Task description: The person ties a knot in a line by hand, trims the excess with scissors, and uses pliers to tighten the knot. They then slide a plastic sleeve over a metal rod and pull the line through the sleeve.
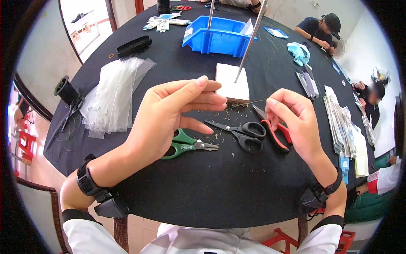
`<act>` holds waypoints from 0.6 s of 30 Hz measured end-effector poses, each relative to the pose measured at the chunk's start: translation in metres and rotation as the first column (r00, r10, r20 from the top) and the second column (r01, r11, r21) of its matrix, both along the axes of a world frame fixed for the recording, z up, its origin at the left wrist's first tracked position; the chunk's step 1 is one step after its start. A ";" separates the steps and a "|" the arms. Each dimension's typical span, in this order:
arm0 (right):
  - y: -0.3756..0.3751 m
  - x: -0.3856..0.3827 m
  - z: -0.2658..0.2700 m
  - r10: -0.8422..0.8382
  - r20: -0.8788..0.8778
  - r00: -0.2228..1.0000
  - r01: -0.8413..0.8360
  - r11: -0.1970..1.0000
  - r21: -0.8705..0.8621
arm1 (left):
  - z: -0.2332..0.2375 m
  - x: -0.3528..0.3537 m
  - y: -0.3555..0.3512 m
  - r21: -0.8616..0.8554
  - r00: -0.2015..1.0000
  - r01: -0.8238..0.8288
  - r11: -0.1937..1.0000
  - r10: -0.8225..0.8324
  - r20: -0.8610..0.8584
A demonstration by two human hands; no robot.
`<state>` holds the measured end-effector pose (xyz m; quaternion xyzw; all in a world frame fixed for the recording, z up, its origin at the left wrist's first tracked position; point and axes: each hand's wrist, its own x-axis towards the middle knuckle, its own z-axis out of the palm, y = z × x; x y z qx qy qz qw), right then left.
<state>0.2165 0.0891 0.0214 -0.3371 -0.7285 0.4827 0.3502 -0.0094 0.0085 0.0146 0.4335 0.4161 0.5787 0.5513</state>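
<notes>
Farthest left of the left grip, a dark spool wound with dark cord stands on the black cloth-covered worktop. Between them lie clear plastic sleeves, glossy and fanned out, with a long black tray beyond. The left hand is raised, wrist bent and fingers reaching rightward; its grip is spread, the thumb above and the lowest finger apart from the rest. Green-handled scissors lie just below it.

A thin thread runs from beside the left fingertips across to the right grip; whether the left fingers hold it cannot be told. Below the thread are black scissors and scattered clippings; behind it, a white-topped block under a slim metal rod, and farther off a smooth blue plastic bin.

The right hand is raised, fingers curled, thumb and forefinger pinching the thread's end. Red-handled pliers lie under it; flat packets are stacked to its right.
</notes>
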 end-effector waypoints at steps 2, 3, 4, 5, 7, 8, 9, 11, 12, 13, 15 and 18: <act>0.005 0.006 0.004 -0.051 0.084 0.995 0.044 0.996 0.079 | -0.001 -0.001 0.004 0.005 0.999 -0.043 0.999 0.043 -0.001; 0.007 0.009 0.006 -0.079 0.124 0.989 0.064 0.991 0.121 | -0.001 -0.001 0.005 0.008 0.998 -0.064 0.998 0.064 0.000; 0.009 0.011 0.008 -0.091 0.147 0.985 0.071 0.988 0.136 | -0.001 -0.001 0.006 0.005 0.996 -0.084 0.996 0.084 -0.024; 0.011 0.013 0.010 -0.104 0.170 0.980 0.078 0.985 0.153 | 0.000 -0.001 0.006 0.003 0.993 -0.105 0.995 0.105 -0.048; 0.012 0.016 0.014 -0.131 0.198 0.971 0.092 0.977 0.195 | 0.000 -0.002 0.007 0.005 0.986 -0.101 0.995 0.100 -0.130; 0.012 0.017 0.016 -0.151 0.188 0.971 0.110 0.971 0.214 | 0.000 -0.004 0.007 0.006 0.979 -0.075 0.997 0.075 -0.188; 0.013 0.018 0.018 -0.171 0.177 0.969 0.128 0.964 0.233 | 0.000 -0.005 0.007 0.005 0.968 -0.050 0.999 0.050 -0.245; 0.017 0.022 0.021 -0.192 0.140 0.971 0.149 0.952 0.268 | 0.000 -0.006 0.008 -0.043 0.960 0.019 0.999 -0.030 -0.277; 0.020 0.024 0.022 -0.211 0.117 0.970 0.171 0.943 0.286 | 0.000 -0.005 0.008 -0.069 0.954 0.053 0.996 -0.071 -0.291; 0.022 0.026 0.024 -0.230 0.092 0.969 0.192 0.933 0.304 | 0.001 -0.005 0.007 -0.102 0.959 0.068 0.993 -0.093 -0.269; 0.029 0.031 0.025 -0.271 0.069 0.960 0.231 0.910 0.345 | -0.003 -0.007 0.010 -0.112 0.970 0.079 0.991 -0.103 -0.221; 0.039 0.039 0.023 -0.294 0.059 0.954 0.263 0.916 0.303 | 0.003 -0.014 0.014 -0.133 0.966 0.054 0.990 -0.085 -0.246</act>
